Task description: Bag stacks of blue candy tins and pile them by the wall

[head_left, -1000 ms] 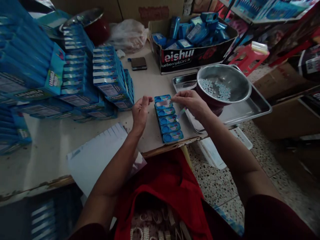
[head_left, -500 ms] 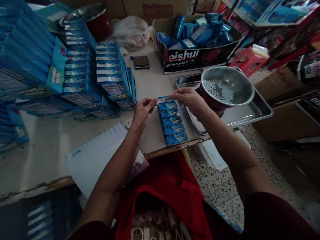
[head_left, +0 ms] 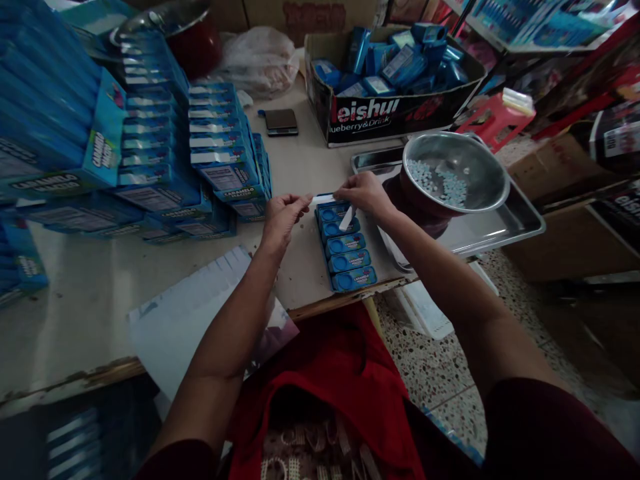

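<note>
A narrow white strip (head_left: 324, 199) is stretched level between my two hands, its loose end hanging down on the right over the boxes. My left hand (head_left: 281, 219) pinches its left end between thumb and fingers. My right hand (head_left: 369, 192) pinches it farther along, fingers bent. Just below lies a row of small blue boxes (head_left: 347, 261) printed "CARAMELO MACIZO", each with a round mark on its left, near the table's front edge. The strip and my right fingers partly cover the farthest boxes. I cannot tell whether the strip touches them.
Stacked blue display boxes (head_left: 225, 157) fill the left. A carton (head_left: 380, 120) of blue packs stands behind. At right, a metal bowl (head_left: 480, 167) with small pale blue pieces rests on a metal tray (head_left: 520, 230). White sheets (head_left: 200, 300) overhang the front edge; a dark wallet-like object (head_left: 281, 122) lies behind.
The strip between my hands now shows as a taut white band with a dangling end. My right hand has shifted slightly left, and my left hand has edged left.
</note>
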`<state>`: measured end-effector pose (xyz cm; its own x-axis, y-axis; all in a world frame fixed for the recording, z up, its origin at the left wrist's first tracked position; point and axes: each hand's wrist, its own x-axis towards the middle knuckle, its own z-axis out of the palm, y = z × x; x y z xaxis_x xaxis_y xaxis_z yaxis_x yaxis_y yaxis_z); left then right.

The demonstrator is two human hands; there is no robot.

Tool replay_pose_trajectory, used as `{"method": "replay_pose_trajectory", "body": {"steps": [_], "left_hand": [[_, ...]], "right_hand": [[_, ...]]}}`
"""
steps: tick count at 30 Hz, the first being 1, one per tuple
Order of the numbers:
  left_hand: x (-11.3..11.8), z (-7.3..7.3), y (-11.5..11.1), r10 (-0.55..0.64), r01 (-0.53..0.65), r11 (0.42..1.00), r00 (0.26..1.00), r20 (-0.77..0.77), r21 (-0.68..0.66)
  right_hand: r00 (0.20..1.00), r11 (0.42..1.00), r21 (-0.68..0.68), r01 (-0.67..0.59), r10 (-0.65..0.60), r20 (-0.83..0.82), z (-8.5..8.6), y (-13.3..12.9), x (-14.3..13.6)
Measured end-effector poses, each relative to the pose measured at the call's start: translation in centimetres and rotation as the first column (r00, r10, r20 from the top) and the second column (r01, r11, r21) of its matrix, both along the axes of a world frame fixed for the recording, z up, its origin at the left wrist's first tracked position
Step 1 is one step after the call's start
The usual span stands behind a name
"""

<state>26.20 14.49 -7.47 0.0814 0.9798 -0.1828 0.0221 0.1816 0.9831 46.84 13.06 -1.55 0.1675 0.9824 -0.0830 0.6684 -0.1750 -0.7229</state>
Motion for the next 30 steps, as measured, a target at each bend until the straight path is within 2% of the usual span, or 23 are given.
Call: {"method": "replay_pose_trajectory", "body": {"steps": [9,13,16,20,23,26,28,30], "left_hand": [[0.0,-1.2,0.1,0.007,-0.006,1.000,0.998,0.067,-0.013],[0.2,-1.9,0.0,0.005,-0.003,0.999,0.997,0.083,-0.033],[0.6,-2.7,0.1,-0.010,0.025,0.991,0.993,0.115,-0.131],[1.4,-3.6,0.4,-0.030,0.094,0.955,0.974,0.225,-0.280],[1.9,-4.3,0.7,0.049,0.087,0.922,0.940,0.337,-0.377],[2.2,-4.8,0.9,0.135,0.106,0.865,0.892,0.431,-0.491],[2.4,-5.1,1.0,0.147,0.129,0.846,0.877,0.458,-0.518],[2.6,-5.3,1.0,0.136,0.131,0.853,0.879,0.458,-0.505]], "right_hand": [[0.999,1.000,-0.022,0.007,-0.005,0.047,-0.1,0.0,-0.3],[0.993,1.000,-0.013,0.022,-0.021,0.117,0.0,0.1,-0.3],[0.993,0.999,-0.013,0.030,-0.028,0.116,-0.4,0.1,0.1],[1.000,1.000,-0.022,0.013,-0.013,-0.023,-1.2,0.2,0.9],[0.999,0.999,-0.016,0.032,-0.033,-0.034,-1.6,0.4,0.9],[0.998,0.997,-0.058,0.047,-0.050,-0.047,-1.5,0.6,0.8],[0.997,0.994,-0.095,0.053,-0.059,-0.054,-1.4,0.8,0.7],[0.996,0.991,-0.119,0.062,-0.069,-0.056,-1.3,1.1,0.7]]}}
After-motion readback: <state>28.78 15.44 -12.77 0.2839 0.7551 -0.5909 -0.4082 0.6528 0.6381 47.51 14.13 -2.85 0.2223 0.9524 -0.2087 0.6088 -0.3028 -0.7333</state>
